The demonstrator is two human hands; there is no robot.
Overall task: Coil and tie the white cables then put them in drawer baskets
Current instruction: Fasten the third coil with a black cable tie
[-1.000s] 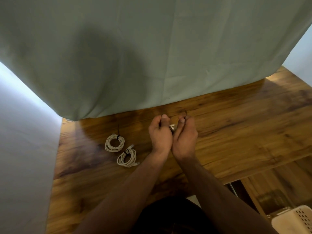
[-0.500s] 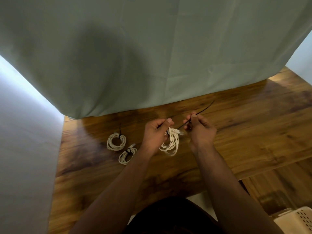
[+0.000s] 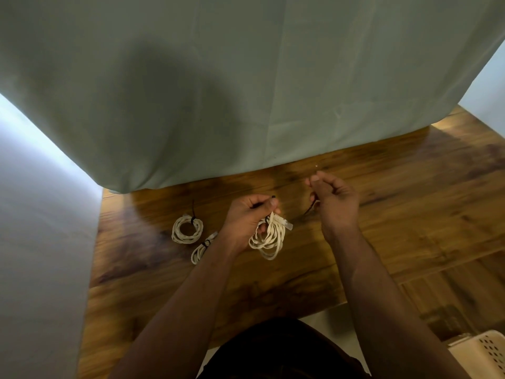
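Left hand [image 3: 247, 218]: just left of frame centre, above the table, fingers curled round the top of a loose coil [image 3: 269, 237] of white cable, gripping it.
Coil: hangs from that fist in long uneven loops, and its lower end looks to reach the wood. A pale plug [image 3: 284, 222] sticks out to the right just under the thumb. A dark band crosses the strands where the fingers close.
Black tip [image 3: 273, 197]: a small dark end pokes up beside the left thumb. It is too small to say more.
Right hand [image 3: 337, 205]: right of centre and apart from the left, with a clear gap between them. The fingers are curled in and the thumb is against the forefinger.
Tie [image 3: 308, 209]: a thin dark strip slants down-left from the right hand's fingers, pinched there. It is blurred, so I cannot tell whether it runs on to the coil.
Tied coils: two lie flat on the table left of the left wrist, each with a black tie round it. The rounder one [image 3: 187, 229] is further up. The narrower one [image 3: 201, 248] sits just below and right of it, part-hidden by the forearm.
Table [image 3: 410, 214]: dark-grained wood across the middle of the frame.
Cloth [image 3: 246, 77]: pale green, filling the upper frame, its hem on the table's far edge.
Basket [image 3: 483, 354]: cream and perforated, a corner showing at the lower right, well apart from the hands.
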